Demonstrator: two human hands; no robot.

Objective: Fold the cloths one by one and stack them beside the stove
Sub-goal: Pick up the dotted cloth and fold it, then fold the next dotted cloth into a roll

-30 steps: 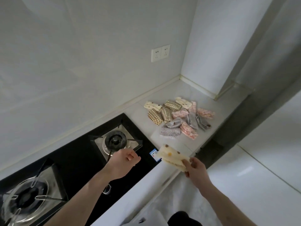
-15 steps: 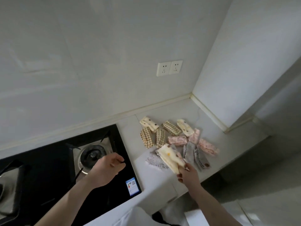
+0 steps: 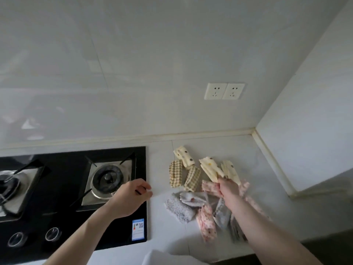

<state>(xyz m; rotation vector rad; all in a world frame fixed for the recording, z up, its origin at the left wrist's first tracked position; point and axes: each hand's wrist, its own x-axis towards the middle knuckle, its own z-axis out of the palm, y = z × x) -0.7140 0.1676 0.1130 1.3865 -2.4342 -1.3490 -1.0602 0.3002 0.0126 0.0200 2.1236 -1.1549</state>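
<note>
My right hand (image 3: 228,188) grips a folded cream cloth with dots (image 3: 210,168) by its near end, holding it over the group of folded cloths on the white counter (image 3: 257,178). Around it lie another cream dotted cloth (image 3: 184,155), two checked cloths (image 3: 175,174), pink floral cloths (image 3: 207,222) and grey cloths (image 3: 178,208). My left hand (image 3: 129,197) hovers over the right edge of the black stove (image 3: 63,217), fingers loosely curled, holding nothing.
The stove has a right burner (image 3: 108,178), a left burner (image 3: 7,185), two knobs (image 3: 52,234) and a blue label (image 3: 138,229). A double wall socket (image 3: 224,91) sits above the counter. A white wall (image 3: 305,131) closes the counter's right side.
My right hand carried the cream cloth from the counter's front edge back over the pile. My left hand stayed over the stove's right edge. The view swung toward the wall.
</note>
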